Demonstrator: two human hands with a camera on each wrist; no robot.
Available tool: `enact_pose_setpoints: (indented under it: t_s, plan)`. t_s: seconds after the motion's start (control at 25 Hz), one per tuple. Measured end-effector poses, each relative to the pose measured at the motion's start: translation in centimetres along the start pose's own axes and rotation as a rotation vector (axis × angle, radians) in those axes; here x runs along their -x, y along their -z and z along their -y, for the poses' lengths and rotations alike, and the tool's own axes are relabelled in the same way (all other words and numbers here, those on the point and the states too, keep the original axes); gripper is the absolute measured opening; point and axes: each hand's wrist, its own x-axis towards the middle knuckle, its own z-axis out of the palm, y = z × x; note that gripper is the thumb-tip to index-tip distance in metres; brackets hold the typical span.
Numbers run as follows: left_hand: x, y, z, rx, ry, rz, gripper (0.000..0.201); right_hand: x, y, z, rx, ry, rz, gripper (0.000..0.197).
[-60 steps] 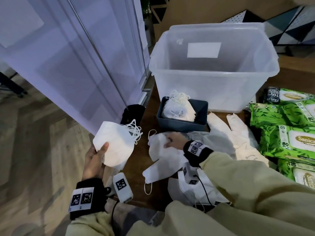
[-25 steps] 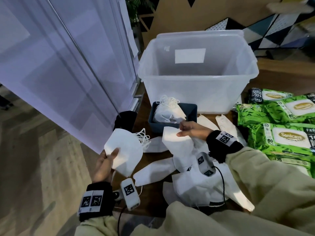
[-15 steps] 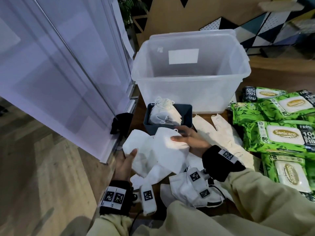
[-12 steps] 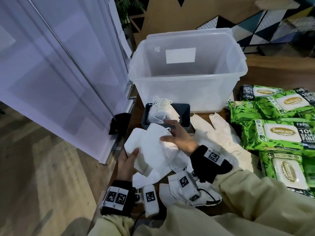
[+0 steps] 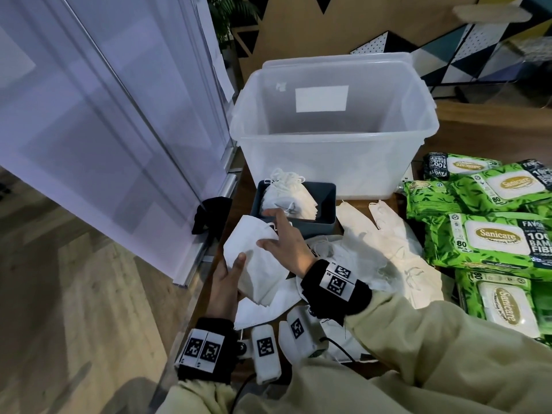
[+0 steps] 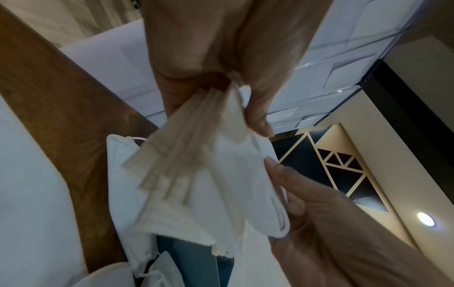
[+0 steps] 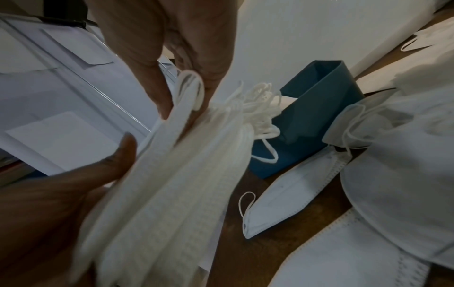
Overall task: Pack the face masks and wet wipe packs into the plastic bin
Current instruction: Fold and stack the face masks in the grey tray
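Left hand (image 5: pixel 224 283) gripped a stack of folded white face masks (image 5: pixel 254 264) by its near lower edge, thumb on top, fingers curled underneath. The left wrist view showed about five or six layered edges in that stack (image 6: pixel 196 184); exact count not readable. Right hand (image 5: pixel 285 245) lay on the stack from the right, thumb on the top face; in the right wrist view its fingertips (image 7: pixel 159 104) pinched the far end of the stack (image 7: pixel 172 184) by the ear loops. Both hands were on the same stack, held just above the wooden table (image 5: pixel 239 198).

Directly beyond the right hand's fingertips: one small dark blue tray (image 5: pixel 324 218) with another batch of masks (image 5: pixel 286 195) standing in it, loops bunched on top. Count in the tray unclear.

Under and right of the right wrist: a loose pile of masks (image 5: pixel 373 255) spread flat on the table, several overlapping, too tangled to count. Two lay apart at its far edge, pointing at the bin.

Beyond the tray: one clear plastic bin (image 5: pixel 328 144), open; no masks or packs visible inside. One white label on its far wall.

Far right of both hands: green wet wipe packs (image 5: pixel 495 240), at least six visible, overlapping, some cut off by the frame edge.

Left of the hands: one black cloth item (image 5: pixel 210 213) at the table edge, against a white panel wall (image 5: pixel 104 115).
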Motion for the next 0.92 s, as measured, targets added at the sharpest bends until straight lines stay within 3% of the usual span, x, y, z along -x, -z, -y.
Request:
enact_pose_setpoints:
  t_s: [0.24,0.44,0.6,0.68,0.8,0.84,0.92]
  plan:
    - [-0.4,1.2,0.3,-0.07,-0.069,-0.129,0.046,-1.4,2.0,-1.9,-0.121,-0.026,0.031,0.052]
    - [-1.1,2.6,0.4,-0.158,-0.068,-0.161,0.079,-1.5,3.1,-4.9,-0.1,-0.077,0.008,0.05]
    - [-0.9,2.5,-0.2,-0.132,-0.059,-0.182,0.082,0.3,2.3,-5.3,-0.139,-0.229,0.044,0.058]
    - [-0.9,2.5,-0.3,-0.103,-0.06,-0.184,0.075,1.3,2.5,-5.4,-0.187,-0.362,0.196,0.059]
    - [-0.8,2.0,-0.2,-0.108,-0.062,-0.171,0.081,1.9,2.3,-5.4,-0.466,-0.5,0.617,0.078]
    - [-0.7,1.8,0.0,-0.109,-0.055,-0.151,0.081,1.7,2.0,-5.4,-0.608,-0.518,0.674,0.077]
    - [-0.3,1.5,-0.1,-0.11,-0.053,-0.112,0.07,1.2,1.3,-4.9,-0.878,-0.558,0.644,0.064]
